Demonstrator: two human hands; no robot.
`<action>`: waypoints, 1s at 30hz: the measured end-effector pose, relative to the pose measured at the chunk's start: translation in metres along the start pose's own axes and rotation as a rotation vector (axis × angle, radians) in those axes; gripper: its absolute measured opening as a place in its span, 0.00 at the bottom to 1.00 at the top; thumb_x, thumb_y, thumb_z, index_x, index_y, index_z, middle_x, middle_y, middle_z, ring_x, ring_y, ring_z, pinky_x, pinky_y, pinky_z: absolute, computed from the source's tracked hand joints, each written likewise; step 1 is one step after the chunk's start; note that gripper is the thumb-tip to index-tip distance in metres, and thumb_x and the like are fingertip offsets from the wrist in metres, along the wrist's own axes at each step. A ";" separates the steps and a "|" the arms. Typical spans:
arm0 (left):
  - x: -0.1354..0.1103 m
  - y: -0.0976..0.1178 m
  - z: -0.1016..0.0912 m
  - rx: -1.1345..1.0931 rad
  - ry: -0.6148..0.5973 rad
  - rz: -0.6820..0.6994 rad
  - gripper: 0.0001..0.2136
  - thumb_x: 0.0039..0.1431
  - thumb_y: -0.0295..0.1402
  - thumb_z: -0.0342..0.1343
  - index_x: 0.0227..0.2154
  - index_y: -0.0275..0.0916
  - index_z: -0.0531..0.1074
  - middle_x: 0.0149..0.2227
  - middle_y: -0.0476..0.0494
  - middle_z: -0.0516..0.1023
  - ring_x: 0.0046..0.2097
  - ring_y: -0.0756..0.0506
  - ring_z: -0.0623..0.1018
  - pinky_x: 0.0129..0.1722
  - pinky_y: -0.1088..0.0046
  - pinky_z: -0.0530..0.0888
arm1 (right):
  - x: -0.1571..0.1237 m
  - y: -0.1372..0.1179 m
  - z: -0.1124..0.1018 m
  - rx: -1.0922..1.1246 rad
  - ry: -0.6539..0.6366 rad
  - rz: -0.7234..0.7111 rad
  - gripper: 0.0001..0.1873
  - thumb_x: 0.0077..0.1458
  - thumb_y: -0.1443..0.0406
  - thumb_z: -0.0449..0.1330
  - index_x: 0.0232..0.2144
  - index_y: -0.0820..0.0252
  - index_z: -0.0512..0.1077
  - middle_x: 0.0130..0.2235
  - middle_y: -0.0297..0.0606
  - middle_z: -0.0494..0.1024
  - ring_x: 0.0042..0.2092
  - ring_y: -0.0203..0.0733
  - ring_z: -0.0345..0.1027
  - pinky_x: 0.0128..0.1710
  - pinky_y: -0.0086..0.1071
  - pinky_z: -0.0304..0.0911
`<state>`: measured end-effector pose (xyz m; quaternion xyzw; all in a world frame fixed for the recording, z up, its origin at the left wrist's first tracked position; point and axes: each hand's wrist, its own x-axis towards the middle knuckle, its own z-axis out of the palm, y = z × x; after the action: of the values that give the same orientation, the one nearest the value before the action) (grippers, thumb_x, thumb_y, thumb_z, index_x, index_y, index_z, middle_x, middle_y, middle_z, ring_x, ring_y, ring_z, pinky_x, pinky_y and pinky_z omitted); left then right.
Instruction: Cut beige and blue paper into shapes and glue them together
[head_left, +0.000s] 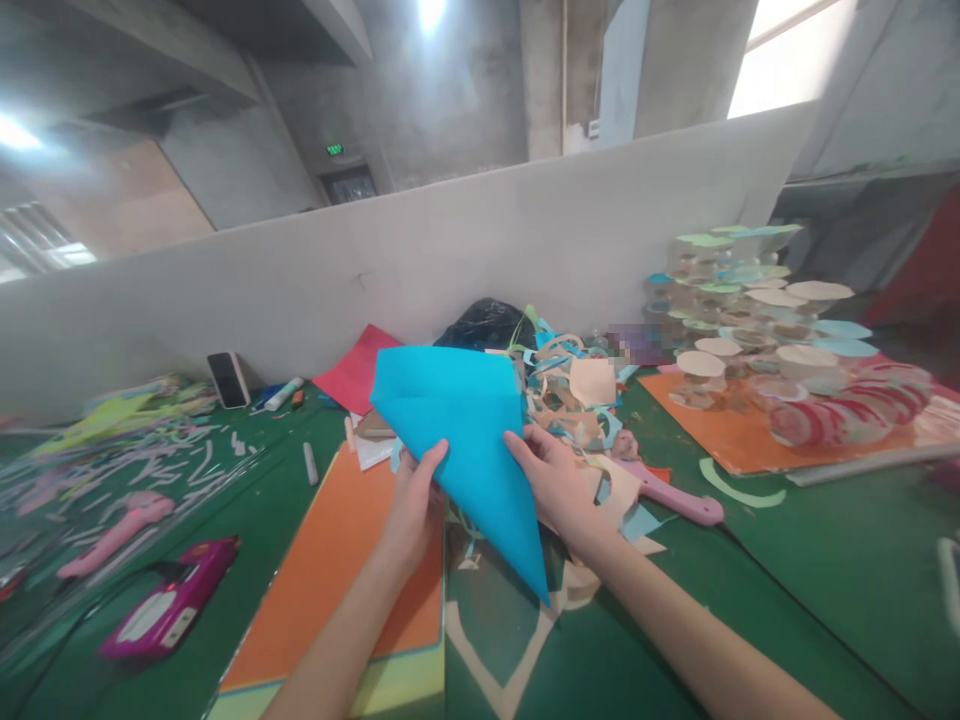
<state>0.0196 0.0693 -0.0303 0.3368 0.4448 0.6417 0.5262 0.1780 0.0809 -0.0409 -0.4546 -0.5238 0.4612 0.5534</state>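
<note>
Blue sheet (pixel 469 430) is held between left hand (pixel 416 490) and right hand (pixel 551 475), hands apart, each pinched on a side edge, thumbs in front. Tapered shape judged already formed, point directed down between the forearms. No fastening seen; securing judged not yet done. Pink-handled tool (pixel 679 495) left unheld, right of right hand.
</note>
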 end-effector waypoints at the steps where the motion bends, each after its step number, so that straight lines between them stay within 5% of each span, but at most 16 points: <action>1: -0.001 -0.001 0.000 -0.008 -0.001 -0.010 0.29 0.55 0.36 0.63 0.59 0.46 0.63 0.57 0.39 0.74 0.54 0.38 0.77 0.52 0.59 0.75 | 0.000 0.001 0.000 -0.003 -0.001 0.005 0.23 0.52 0.45 0.56 0.23 0.55 0.58 0.23 0.26 0.54 0.25 0.34 0.48 0.24 0.30 0.48; 11: -0.016 -0.006 0.010 0.025 -0.034 -0.129 0.33 0.52 0.33 0.66 0.61 0.42 0.62 0.55 0.36 0.76 0.51 0.36 0.78 0.50 0.56 0.77 | 0.003 0.011 -0.001 -0.017 0.047 -0.002 0.23 0.51 0.44 0.57 0.24 0.56 0.61 0.24 0.28 0.58 0.26 0.36 0.52 0.25 0.30 0.52; 22: -0.012 -0.007 0.007 0.085 -0.050 -0.160 0.22 0.54 0.36 0.64 0.52 0.37 0.71 0.51 0.35 0.78 0.46 0.37 0.81 0.39 0.65 0.81 | 0.005 0.011 -0.002 0.004 0.049 0.001 0.22 0.50 0.44 0.58 0.28 0.57 0.64 0.27 0.31 0.64 0.30 0.39 0.57 0.29 0.32 0.54; 30: -0.014 -0.005 0.010 0.025 0.008 -0.127 0.26 0.55 0.37 0.62 0.57 0.46 0.66 0.51 0.42 0.79 0.46 0.39 0.81 0.42 0.65 0.80 | 0.004 0.008 -0.001 0.052 -0.013 -0.011 0.20 0.50 0.46 0.58 0.28 0.56 0.63 0.27 0.29 0.61 0.29 0.38 0.55 0.30 0.32 0.54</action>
<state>0.0338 0.0582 -0.0306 0.3123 0.4753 0.6027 0.5598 0.1792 0.0864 -0.0480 -0.4340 -0.5178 0.4745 0.5643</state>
